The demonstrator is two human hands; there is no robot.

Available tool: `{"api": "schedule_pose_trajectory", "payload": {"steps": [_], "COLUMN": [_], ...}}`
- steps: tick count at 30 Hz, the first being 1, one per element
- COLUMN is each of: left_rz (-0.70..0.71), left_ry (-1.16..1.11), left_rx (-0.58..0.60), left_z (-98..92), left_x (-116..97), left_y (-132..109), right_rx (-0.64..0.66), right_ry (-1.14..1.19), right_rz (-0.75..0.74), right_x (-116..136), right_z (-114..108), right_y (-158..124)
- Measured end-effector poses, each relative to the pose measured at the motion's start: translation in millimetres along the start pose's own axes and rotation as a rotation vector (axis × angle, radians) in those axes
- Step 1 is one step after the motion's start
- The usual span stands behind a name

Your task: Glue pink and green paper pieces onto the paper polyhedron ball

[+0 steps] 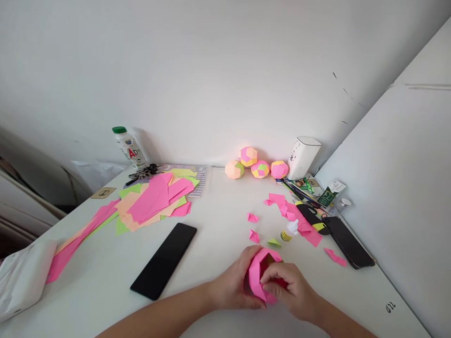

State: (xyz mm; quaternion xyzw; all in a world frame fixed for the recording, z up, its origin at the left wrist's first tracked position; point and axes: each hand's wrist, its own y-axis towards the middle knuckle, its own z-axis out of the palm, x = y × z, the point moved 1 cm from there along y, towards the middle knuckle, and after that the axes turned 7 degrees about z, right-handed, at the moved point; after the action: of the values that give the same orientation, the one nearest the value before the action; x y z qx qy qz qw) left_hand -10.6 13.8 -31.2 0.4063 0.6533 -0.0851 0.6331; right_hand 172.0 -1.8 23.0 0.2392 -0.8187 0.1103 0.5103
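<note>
My left hand (232,280) wraps round the side of a partly built pink paper ball (255,278), holding it just above the white table. The ball has folded facets and an opening on its right side. My right hand (296,292) pinches at the rim of that opening with thumb and fingers; part of the opening is hidden behind it. Just beyond the hands lie a folded green paper piece (274,242), a small glue bottle (289,231) with a white nozzle, and two folded pink pieces, one nearer (253,236) and one farther (252,217).
Finished faceted paper balls (260,169) stand against the wall. A dark phone (164,261) and a heap of coloured paper (155,199) lie left. On the right are pink scraps (310,234), a black-and-yellow tool (312,217) and a black case (348,241).
</note>
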Motion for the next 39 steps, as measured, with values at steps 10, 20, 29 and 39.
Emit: {"api": "schedule_pose_trajectory", "payload": {"steps": [10, 20, 29, 39], "left_rz": [-0.033, -0.019, 0.061, 0.093], "left_ry": [0.094, 0.096, 0.281, 0.437], "left_rx": [0.008, 0.011, -0.025, -0.093], "left_z": [0.3, 0.8, 3.2, 5.3], "left_x": [-4, -8, -7, 1], "left_y": [-1, -1, -2, -5], "right_rx": [-0.030, -0.010, 0.010, -0.057], "right_ry": [-0.050, -0.023, 0.080, 0.059], "right_rz": [-0.126, -0.004, 0.097, -0.079], "right_x": [0, 4, 0, 7], "right_z": [5, 4, 0, -6], "right_y": [1, -1, -1, 2]}}
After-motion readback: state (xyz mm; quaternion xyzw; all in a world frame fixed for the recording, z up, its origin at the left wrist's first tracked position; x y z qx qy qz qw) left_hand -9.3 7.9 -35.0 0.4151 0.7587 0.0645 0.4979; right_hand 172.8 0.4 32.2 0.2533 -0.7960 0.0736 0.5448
